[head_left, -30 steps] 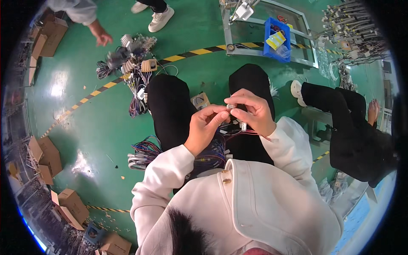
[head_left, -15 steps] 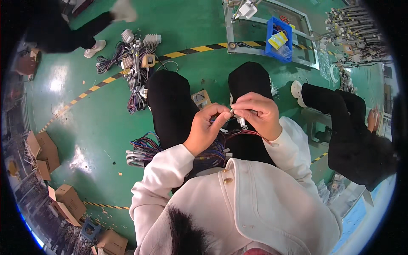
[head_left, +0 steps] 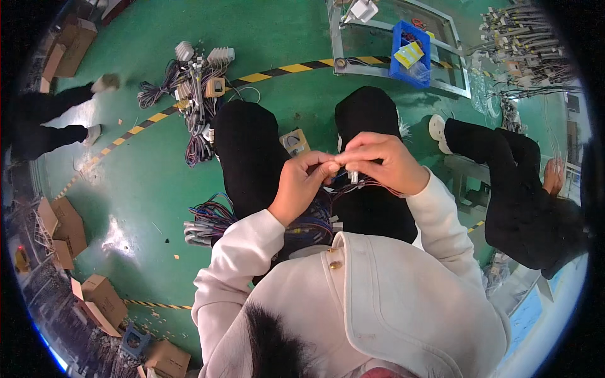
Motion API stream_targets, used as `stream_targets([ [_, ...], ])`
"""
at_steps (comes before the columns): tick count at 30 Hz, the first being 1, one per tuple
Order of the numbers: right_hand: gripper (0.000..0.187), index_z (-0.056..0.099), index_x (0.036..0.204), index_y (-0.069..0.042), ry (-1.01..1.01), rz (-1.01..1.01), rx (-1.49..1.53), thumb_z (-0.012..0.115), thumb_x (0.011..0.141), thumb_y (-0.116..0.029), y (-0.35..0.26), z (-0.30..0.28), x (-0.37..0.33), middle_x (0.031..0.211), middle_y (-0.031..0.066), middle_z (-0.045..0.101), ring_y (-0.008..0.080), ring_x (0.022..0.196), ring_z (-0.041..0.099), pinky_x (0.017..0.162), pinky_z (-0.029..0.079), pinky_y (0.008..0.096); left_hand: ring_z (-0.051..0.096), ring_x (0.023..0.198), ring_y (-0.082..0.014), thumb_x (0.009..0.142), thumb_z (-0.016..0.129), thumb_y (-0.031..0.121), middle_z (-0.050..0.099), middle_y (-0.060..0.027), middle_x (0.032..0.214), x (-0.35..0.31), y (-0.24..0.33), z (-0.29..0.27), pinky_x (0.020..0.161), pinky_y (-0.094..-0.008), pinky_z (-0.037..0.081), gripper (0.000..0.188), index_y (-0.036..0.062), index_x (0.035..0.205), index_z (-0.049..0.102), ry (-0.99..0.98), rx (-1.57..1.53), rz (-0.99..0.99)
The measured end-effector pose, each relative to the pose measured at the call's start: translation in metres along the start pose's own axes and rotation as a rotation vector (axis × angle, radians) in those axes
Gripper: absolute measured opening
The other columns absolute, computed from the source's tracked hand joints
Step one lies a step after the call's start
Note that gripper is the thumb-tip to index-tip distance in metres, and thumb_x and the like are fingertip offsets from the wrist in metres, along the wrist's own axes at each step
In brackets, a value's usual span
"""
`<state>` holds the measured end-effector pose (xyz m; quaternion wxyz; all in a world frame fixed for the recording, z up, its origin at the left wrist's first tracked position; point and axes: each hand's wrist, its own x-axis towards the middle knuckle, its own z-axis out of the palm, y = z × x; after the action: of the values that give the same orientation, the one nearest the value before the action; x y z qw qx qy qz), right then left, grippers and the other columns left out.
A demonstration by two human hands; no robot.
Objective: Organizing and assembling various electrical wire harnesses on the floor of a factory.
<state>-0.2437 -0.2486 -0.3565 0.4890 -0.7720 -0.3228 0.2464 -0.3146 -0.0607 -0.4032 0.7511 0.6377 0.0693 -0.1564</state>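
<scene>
Both hands meet just off picture centre, toward 1 o'clock, over the lap. Left hand (head_left: 296, 188): thumb and index pinched on a small piece, fingertips hide it, cannot tell its kind. Right hand (head_left: 392, 165): thumb and fingers pinched at the same spot, fingertips touching the left's. White connector (head_left: 354, 178) sits just under the right fingers, at 4 o'clock from where the tips meet; cannot tell if the right hand grips it. Thin reddish wires (head_left: 381, 186) pass below the right hand toward its wrist.

Cable bundle (head_left: 208, 217) sticks out past the left thigh, 8 o'clock. Tan block (head_left: 294, 142) shows between the 2 knees, 12 o'clock. Pile of wire harnesses (head_left: 200, 94) on green floor (head_left: 151, 183), between 10 and 11 o'clock, by black-and-yellow tape (head_left: 293, 68). Blue bin (head_left: 396, 58) with yellow packet (head_left: 409, 55) inside, on metal frame (head_left: 336, 41), 1 o'clock. Big cable heap (head_left: 526, 47), 2 o'clock. Seated co-worker (head_left: 507, 183) in black, 3 o'clock. Another person's legs (head_left: 63, 104), 10 o'clock, blurred. Open cardboard box (head_left: 69, 223), 9 o'clock.
</scene>
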Motion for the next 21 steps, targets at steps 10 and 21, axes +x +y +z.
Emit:
stream_targets([
  [10, 0.019, 0.063, 0.098, 0.003, 0.265, 0.210, 0.212, 0.063, 0.080, 0.002, -0.011, 0.017, -0.030, 0.088, 0.0074, 0.061, 0.0113, 0.079, 0.059, 0.070, 0.048, 0.0221, 0.051, 0.065, -0.0066, 0.086, 0.063, 0.013, 0.058, -0.0016, 0.074, -0.001, -0.003, 0.006, 0.059, -0.0208, 0.044, 0.016, -0.0006, 0.094, 0.062, 0.027, -0.056, 0.064],
  [21, 0.018, 0.063, 0.101, 0.001, 0.517, 0.128, 0.237, 0.058, 0.087, -0.008, 0.000, -0.002, -0.037, 0.088, 0.0059, 0.063, 0.0111, 0.079, 0.058, 0.072, 0.048, 0.0233, 0.054, 0.078, -0.0181, 0.080, 0.067, 0.011, 0.065, -0.0057, 0.083, -0.001, 0.001, 0.001, 0.075, -0.0304, 0.040, 0.010, 0.0030, 0.086, 0.067, -0.116, 0.299, 0.255],
])
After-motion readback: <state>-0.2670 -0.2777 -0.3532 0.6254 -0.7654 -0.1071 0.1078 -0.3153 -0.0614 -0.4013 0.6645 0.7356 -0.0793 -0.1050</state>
